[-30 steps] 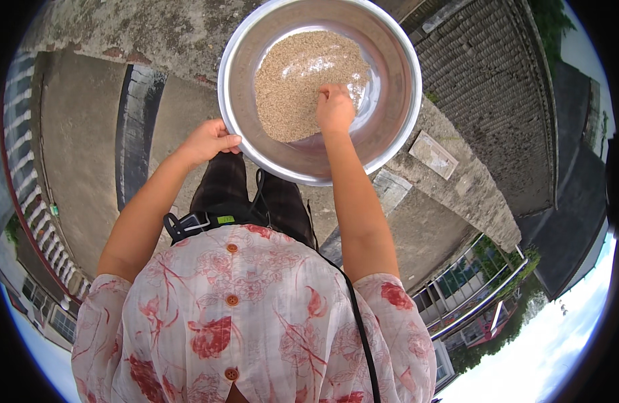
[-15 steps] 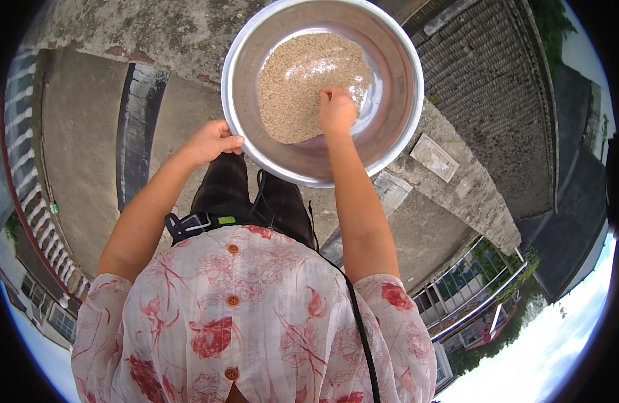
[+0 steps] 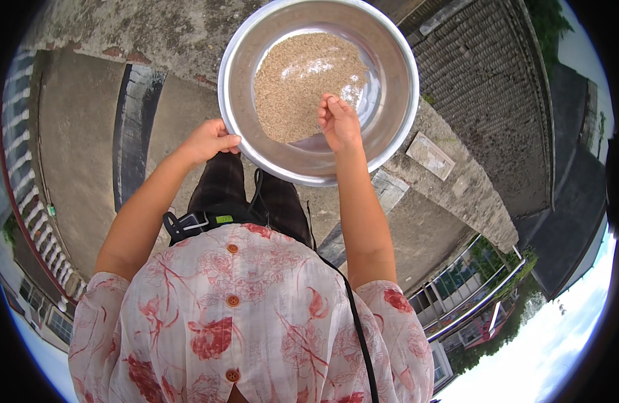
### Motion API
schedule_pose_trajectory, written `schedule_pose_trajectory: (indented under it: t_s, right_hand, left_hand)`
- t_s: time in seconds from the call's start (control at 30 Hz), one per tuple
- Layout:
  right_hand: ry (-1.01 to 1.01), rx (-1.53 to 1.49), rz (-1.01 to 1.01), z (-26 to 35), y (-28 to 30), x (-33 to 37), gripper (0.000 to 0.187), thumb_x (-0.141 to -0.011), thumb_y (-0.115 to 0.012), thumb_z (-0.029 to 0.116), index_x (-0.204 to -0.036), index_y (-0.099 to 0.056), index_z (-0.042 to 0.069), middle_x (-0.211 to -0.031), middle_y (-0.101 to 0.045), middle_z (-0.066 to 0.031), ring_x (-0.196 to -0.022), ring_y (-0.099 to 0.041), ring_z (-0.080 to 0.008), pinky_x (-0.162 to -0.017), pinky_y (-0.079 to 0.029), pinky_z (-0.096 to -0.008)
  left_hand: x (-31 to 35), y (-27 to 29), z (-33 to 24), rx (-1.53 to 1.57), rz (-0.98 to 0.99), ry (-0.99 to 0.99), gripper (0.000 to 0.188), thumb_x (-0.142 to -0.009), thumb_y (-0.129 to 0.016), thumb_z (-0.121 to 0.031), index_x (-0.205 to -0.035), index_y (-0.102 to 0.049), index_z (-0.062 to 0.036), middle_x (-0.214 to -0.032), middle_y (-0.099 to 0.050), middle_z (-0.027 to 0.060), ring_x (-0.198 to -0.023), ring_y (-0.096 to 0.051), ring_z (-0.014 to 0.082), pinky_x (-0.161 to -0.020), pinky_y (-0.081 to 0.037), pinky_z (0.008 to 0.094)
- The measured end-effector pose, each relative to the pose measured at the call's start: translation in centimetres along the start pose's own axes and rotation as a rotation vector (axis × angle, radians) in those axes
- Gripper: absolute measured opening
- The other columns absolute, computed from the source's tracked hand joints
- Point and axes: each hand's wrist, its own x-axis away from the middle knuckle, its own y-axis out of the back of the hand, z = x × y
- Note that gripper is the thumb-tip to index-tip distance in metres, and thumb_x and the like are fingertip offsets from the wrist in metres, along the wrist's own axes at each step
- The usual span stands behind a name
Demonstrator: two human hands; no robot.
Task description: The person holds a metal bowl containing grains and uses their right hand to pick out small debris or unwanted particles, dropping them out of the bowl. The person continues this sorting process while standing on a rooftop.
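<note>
head view: seems to be midway through picking over grain point(image 3: 286, 87) by hand, judging from the pose alone. shows the grain in a wide tan layer across the bottom of the metal basin point(image 3: 392, 87), with a bare strip towards the right. grips the near left rim with the left hand point(image 3: 212, 140), thumb laid over the edge. holds the right hand point(image 3: 339, 124) inside the basin's outline, over the grain, fingers curled in and thumb drawn close to them. impossible to say whether pinching a few grains or nothing, or whether fully closed or leaving a slight gap.

for the next move, probably calls for a steady rim on the left, then a close look at the right fingertips or a light dip into the grain, without tipping the basin.

loses the topmost bit of the far rim to the upper edge. cannot see the left fingers below the rim, nor the support under the basin, perhaps the concrete ledge point(image 3: 155, 40). cannot separate single grains or spot grit, nor read the shiny patches: possibly bare metal, possibly glare.
</note>
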Motion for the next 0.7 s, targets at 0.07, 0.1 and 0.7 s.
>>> schedule_pose_trajectory:
  t_s: [0.07, 0.1, 0.7]
  right_hand:
    - [-0.008, -0.018, -0.004, 0.2, -0.1, 0.1, 0.010, -0.092, -0.051, 0.011, -0.094, -0.057, 0.003, -0.076, -0.057, -0.0019, -0.062, -0.054, -0.0102, -0.053, -0.046, -0.0210]
    - [-0.012, -0.027, -0.006, 0.3, -0.1, 0.2, 0.010, -0.092, -0.051, 0.011, -0.094, -0.057, 0.003, -0.076, -0.057, -0.0020, -0.063, -0.055, -0.0102, -0.053, -0.046, -0.0208]
    - [0.026, 0.031, -0.004, 1.0, 0.5, 1.5, 0.020, -0.093, -0.046, 0.013, -0.099, -0.058, -0.001, -0.083, -0.063, -0.0080, -0.065, -0.059, -0.0128, -0.057, -0.049, -0.0236]
  left_hand:
    - [0.0, 0.0, -0.1, -0.018, 0.003, 0.008, 0.027, -0.086, -0.061, -0.021, -0.107, -0.058, -0.0056, -0.095, -0.064, 0.0040, -0.081, -0.059, 0.0128, -0.076, -0.048, 0.0279]
    - [0.0, 0.1, 0.0, -0.022, 0.003, 0.006, 0.026, -0.086, -0.061, -0.021, -0.107, -0.059, -0.0056, -0.095, -0.064, 0.0039, -0.080, -0.059, 0.0127, -0.076, -0.048, 0.0277]
    - [0.1, -0.1, 0.1, -0.001, -0.013, -0.004, 0.026, -0.086, -0.062, -0.021, -0.106, -0.059, -0.0048, -0.094, -0.065, 0.0046, -0.080, -0.060, 0.0131, -0.075, -0.048, 0.0275]
